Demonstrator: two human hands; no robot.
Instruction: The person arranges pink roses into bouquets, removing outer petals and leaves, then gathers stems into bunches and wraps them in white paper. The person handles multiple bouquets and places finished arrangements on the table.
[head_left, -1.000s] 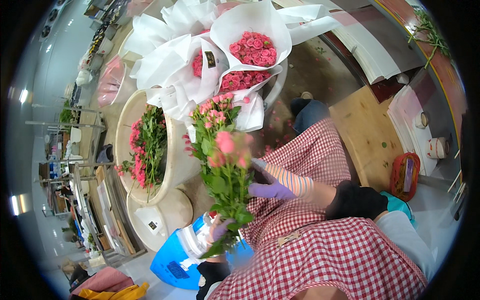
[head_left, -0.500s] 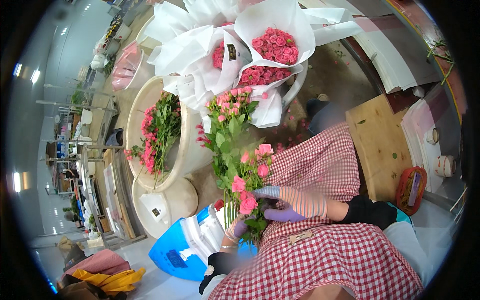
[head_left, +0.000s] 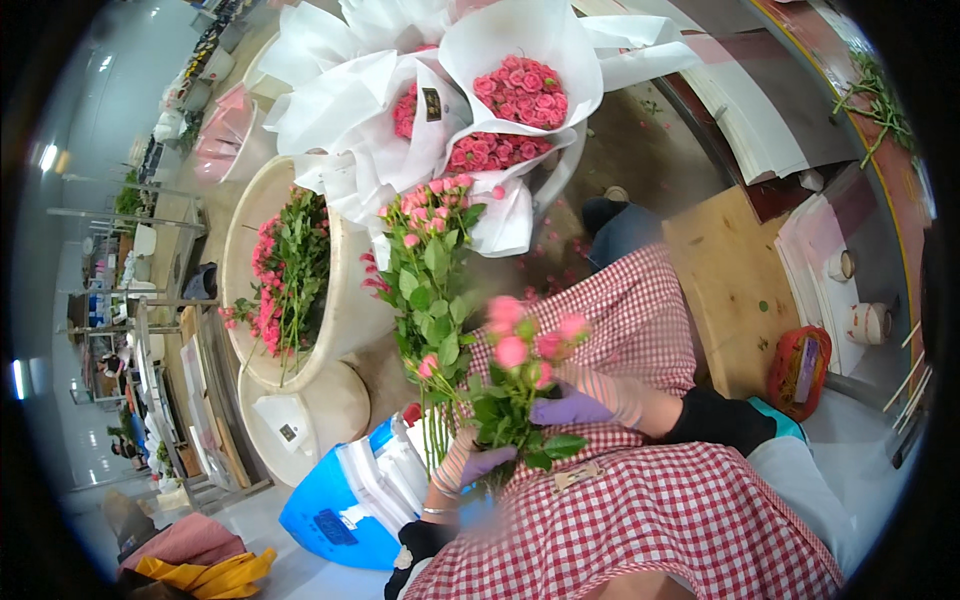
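Pink spray roses [head_left: 520,345], blurred with motion, sit at the top of a small leafy bunch held over the person's lap, above a red-and-white checked apron [head_left: 640,520]. The right hand [head_left: 590,400], in a striped glove with purple fingers, is closed around the bunch just under the blooms. The left hand [head_left: 470,465], gloved the same way, has its fingers clamped on the green stems lower down. A second, taller bunch of pink rosebuds [head_left: 430,250] rises from the same left-hand grip and leans up and away from the body.

Just beyond the hands, low and to the person's left, a blue bin [head_left: 330,515] holds a stack of white paper sleeves [head_left: 375,475]. Past it stand two round cream buckets: the nearer one [head_left: 310,415] holds only a small card, the farther one [head_left: 345,300] holds loose pink roses with green foliage. Farther off, wrapped bouquets of deeper pink roses [head_left: 520,90] stand in white paper cones. To the person's right lies a wooden board [head_left: 725,280], with a red net bag [head_left: 800,370] at its near edge.

Judging from the grip, the risk is that two bunches share one hand: stems could slip loose or tangle, and the upper hand closing so near the blooms could bruise or snap the heads.
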